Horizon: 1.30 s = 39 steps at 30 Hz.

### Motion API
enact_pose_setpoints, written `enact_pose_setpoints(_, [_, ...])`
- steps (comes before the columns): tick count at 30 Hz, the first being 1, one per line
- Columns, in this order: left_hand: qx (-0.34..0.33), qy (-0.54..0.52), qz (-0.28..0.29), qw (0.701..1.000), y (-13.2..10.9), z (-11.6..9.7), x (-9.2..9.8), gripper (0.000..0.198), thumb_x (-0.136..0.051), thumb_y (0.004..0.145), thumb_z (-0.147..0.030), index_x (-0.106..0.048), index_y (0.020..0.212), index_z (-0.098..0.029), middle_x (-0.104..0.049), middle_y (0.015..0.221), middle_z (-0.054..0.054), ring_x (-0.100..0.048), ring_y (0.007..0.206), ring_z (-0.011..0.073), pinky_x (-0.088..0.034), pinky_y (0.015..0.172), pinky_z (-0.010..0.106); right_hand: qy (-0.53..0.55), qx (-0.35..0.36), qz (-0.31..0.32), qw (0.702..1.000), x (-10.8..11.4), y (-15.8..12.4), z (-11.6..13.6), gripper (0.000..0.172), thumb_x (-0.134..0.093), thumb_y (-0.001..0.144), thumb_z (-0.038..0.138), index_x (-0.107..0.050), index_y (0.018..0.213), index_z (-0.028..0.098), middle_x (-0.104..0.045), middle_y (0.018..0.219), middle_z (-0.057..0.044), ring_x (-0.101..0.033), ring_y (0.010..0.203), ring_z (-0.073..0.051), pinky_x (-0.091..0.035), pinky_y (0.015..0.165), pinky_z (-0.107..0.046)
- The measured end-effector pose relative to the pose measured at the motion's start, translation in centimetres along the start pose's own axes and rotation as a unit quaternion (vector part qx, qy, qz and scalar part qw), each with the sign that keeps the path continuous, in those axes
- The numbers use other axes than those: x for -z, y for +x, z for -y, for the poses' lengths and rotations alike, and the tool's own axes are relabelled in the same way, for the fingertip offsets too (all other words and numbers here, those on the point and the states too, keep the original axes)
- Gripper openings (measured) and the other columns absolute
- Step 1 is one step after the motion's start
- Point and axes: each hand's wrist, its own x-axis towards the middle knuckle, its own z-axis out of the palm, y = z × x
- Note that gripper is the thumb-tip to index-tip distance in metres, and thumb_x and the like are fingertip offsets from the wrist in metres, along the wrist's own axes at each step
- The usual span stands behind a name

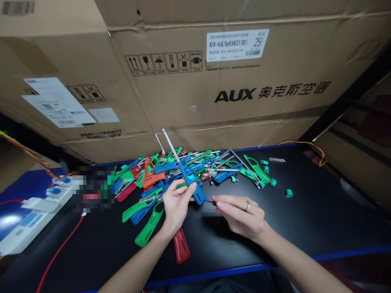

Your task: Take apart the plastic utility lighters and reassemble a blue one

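Near the middle of the view, my left hand (177, 203) is closed around a blue long-necked lighter (199, 194), whose metal tube points up and to the left. My right hand (240, 213), with a ring on one finger, pinches the dark red handle of a small screwdriver (214, 203). The thin shaft reaches the lower end of the blue handle; whether its tip is inside cannot be seen. Behind and left of my left hand lies a pile of green, blue, red and orange lighter parts (152, 178). A red shell (181, 245) sits below my left wrist.
Cardboard boxes (171, 97) stand behind the black table (293, 232). A white power strip (33, 221) with red and yellow cables is at the left. Small teal pieces (288, 193) and a clear part (277, 159) lie to the right of the pile.
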Motion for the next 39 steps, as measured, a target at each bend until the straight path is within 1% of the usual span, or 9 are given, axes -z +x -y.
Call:
enact_pose_setpoints(4, [0.018, -0.01, 0.05, 0.999, 0.0, 0.7, 0.1, 0.053, -0.092, 0.064, -0.045, -0.06, 0.094, -0.015, -0.076, 0.07, 0.004, -0.071, 0.054, 0.0172, -0.061, 0.051, 0.023, 0.001, 0.018, -0.003, 1.0, 0.2, 0.8, 0.3, 0.041, -0.07, 0.092, 0.013, -0.066, 0.132, 0.018, -0.073, 0.089, -0.008, -0.074, 0.084, -0.017, -0.064, 0.073, -0.026])
enact_pose_setpoints(8, [0.043, -0.042, 0.07, 0.996, 0.0, 0.7, 0.1, 0.053, -0.094, 0.063, -0.042, -0.061, 0.095, -0.015, -0.076, 0.069, 0.004, -0.07, 0.052, 0.0164, -0.059, 0.048, 0.021, 0.043, 0.037, 0.016, 0.998, 0.5, 1.0, 0.4, 0.043, -0.055, 0.094, 0.002, -0.06, 0.136, 0.008, -0.072, 0.112, -0.019, -0.072, 0.111, -0.022, -0.064, 0.088, -0.03])
enact_pose_setpoints(13, [0.071, -0.036, 0.084, 0.993, 0.1, 0.7, -0.2, 0.056, -0.094, 0.061, -0.043, -0.062, 0.095, -0.014, -0.079, 0.078, 0.008, -0.072, 0.054, 0.0205, -0.06, 0.049, 0.025, 0.035, 0.003, 0.023, 0.999, 0.7, 0.7, 0.8, 0.036, -0.065, 0.089, 0.001, -0.069, 0.121, 0.017, -0.074, 0.1, -0.009, -0.074, 0.095, -0.015, -0.062, 0.081, -0.022])
enact_pose_setpoints(19, [0.07, -0.034, 0.082, 0.994, 0.0, 1.0, -0.3, 0.056, -0.095, 0.059, -0.043, -0.062, 0.093, -0.013, -0.077, 0.072, 0.006, -0.072, 0.055, 0.0188, -0.059, 0.051, 0.023, 0.059, 0.013, 0.023, 0.998, 0.4, 0.7, 0.6, 0.048, -0.051, 0.09, -0.005, -0.061, 0.135, 0.006, -0.069, 0.125, -0.021, -0.067, 0.122, -0.022, -0.063, 0.095, -0.03])
enact_pose_setpoints(25, [0.051, -0.015, 0.063, 0.997, 0.5, 1.0, 0.0, 0.055, -0.095, 0.06, -0.041, -0.061, 0.095, -0.014, -0.075, 0.066, 0.003, -0.07, 0.053, 0.0167, -0.059, 0.049, 0.021, 0.048, -0.015, 0.002, 0.999, 0.4, 0.5, 0.1, 0.035, -0.07, 0.09, 0.004, -0.069, 0.124, 0.014, -0.073, 0.094, -0.009, -0.074, 0.092, -0.015, -0.064, 0.082, -0.025])
enact_pose_setpoints(30, [0.041, -0.014, 0.057, 0.997, 0.8, 1.1, 0.3, 0.056, -0.095, 0.06, -0.042, -0.061, 0.094, -0.014, -0.074, 0.066, 0.001, -0.069, 0.052, 0.0147, -0.059, 0.05, 0.02, 0.09, -0.006, 0.041, 0.995, 0.1, 0.2, -0.1, 0.053, -0.05, 0.093, -0.003, -0.057, 0.143, 0.011, -0.07, 0.124, -0.018, -0.068, 0.12, -0.021, -0.063, 0.095, -0.032])
enact_pose_setpoints(32, [0.034, -0.015, 0.042, 0.998, 1.0, 1.1, 0.4, 0.058, -0.096, 0.058, -0.042, -0.059, 0.094, -0.016, -0.074, 0.066, 0.001, -0.068, 0.051, 0.0144, -0.059, 0.05, 0.021, 0.099, 0.0, 0.038, 0.994, -0.3, -0.1, 0.0, 0.053, -0.049, 0.091, -0.006, -0.06, 0.139, 0.013, -0.073, 0.119, -0.014, -0.07, 0.116, -0.018, -0.063, 0.095, -0.027])
enact_pose_setpoints(36, [0.03, -0.004, 0.026, 0.999, 1.1, 0.8, 0.4, 0.06, -0.097, 0.056, -0.044, -0.059, 0.094, -0.016, -0.075, 0.067, 0.001, -0.069, 0.051, 0.0153, -0.06, 0.05, 0.021, 0.071, -0.019, 0.008, 0.997, -0.8, 0.0, 0.0, 0.034, -0.067, 0.091, 0.004, -0.069, 0.123, 0.015, -0.075, 0.095, -0.008, -0.074, 0.093, -0.015, -0.064, 0.083, -0.024])
enact_pose_setpoints(39, [0.029, 0.003, 0.029, 0.999, 0.9, 0.6, 0.2, 0.06, -0.097, 0.055, -0.045, -0.06, 0.093, -0.015, -0.076, 0.068, 0.002, -0.07, 0.053, 0.0157, -0.06, 0.051, 0.02, 0.055, -0.021, 0.001, 0.998, -0.6, 0.3, -0.1, 0.035, -0.07, 0.092, 0.012, -0.067, 0.128, 0.014, -0.074, 0.097, -0.011, -0.073, 0.092, -0.017, -0.064, 0.081, -0.026])
